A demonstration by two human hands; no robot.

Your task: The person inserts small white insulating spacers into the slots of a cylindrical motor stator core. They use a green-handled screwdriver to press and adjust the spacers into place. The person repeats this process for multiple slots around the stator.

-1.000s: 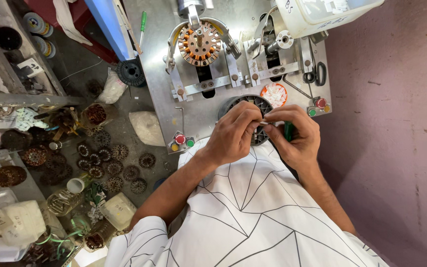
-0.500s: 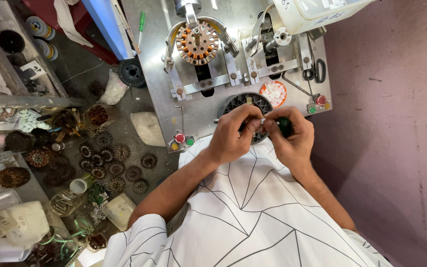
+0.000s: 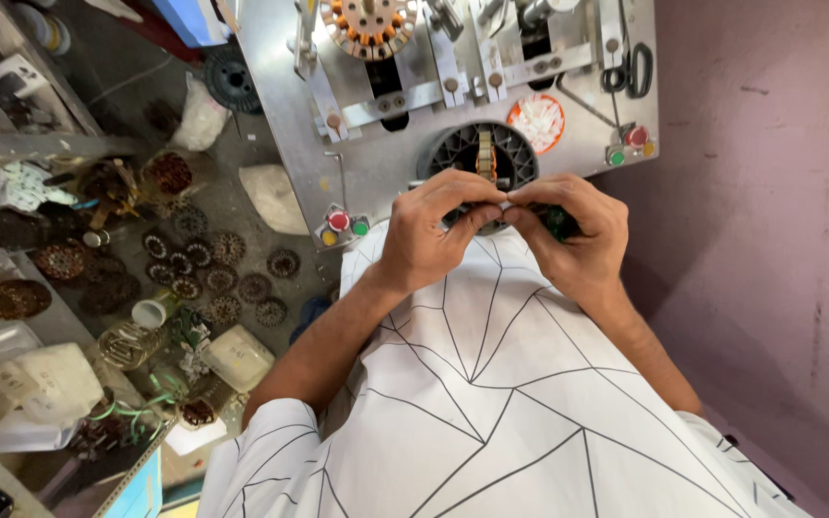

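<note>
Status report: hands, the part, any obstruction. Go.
Left hand and right hand pinched together, fingertips meeting. Small dark green part in right hand. Round black holder just beyond; nothing between.

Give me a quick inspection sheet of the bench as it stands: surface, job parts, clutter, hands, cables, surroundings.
Surface: grey metal machine plate, with push buttons.
Job's things: round black slotted part beside both hands; small dark-green piece in the right hand.
Clutter: wound copper coils on the floor, left.
Hands: left hand and right hand, fingertips pinched together.
Cables: nothing seen.
Surroundings: purple wall; scissors.
</note>
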